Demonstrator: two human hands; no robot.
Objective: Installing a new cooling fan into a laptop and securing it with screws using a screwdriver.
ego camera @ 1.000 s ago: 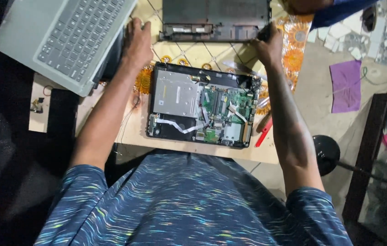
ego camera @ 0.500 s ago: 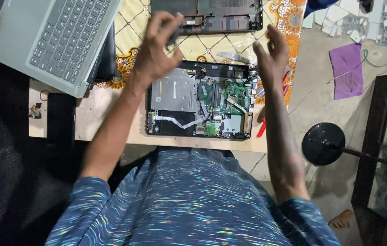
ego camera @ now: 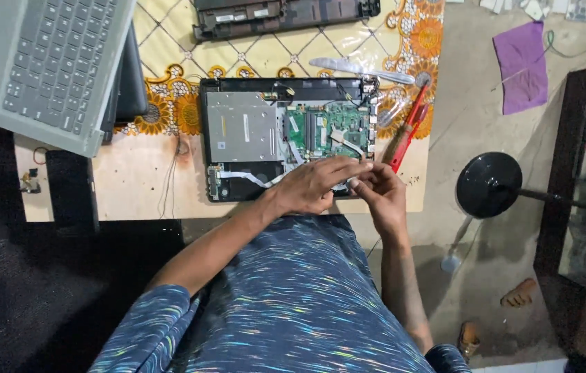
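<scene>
Both hands meet over the near right corner of the opened laptop base [ego camera: 286,148]. The left hand [ego camera: 314,185] curls, fingertips pinching toward the right hand [ego camera: 379,193], whose fingers pinch too; what they hold, I cannot tell. A red screwdriver [ego camera: 407,135] lies just beyond the right fingers.

opened laptop base [ego camera: 286,145]: middle of the wooden board [ego camera: 141,190], near its front edge
left hand [ego camera: 314,185]: over the base's front right corner
right hand [ego camera: 381,193]: just right of the left hand, fingertips meeting
screwdriver [ego camera: 409,131]: right of the base, by the board's right edge
laptop cover [ego camera: 282,15]: behind the base, at the back edge
keyboard unit [ego camera: 51,62]: over the back left corner
</scene>
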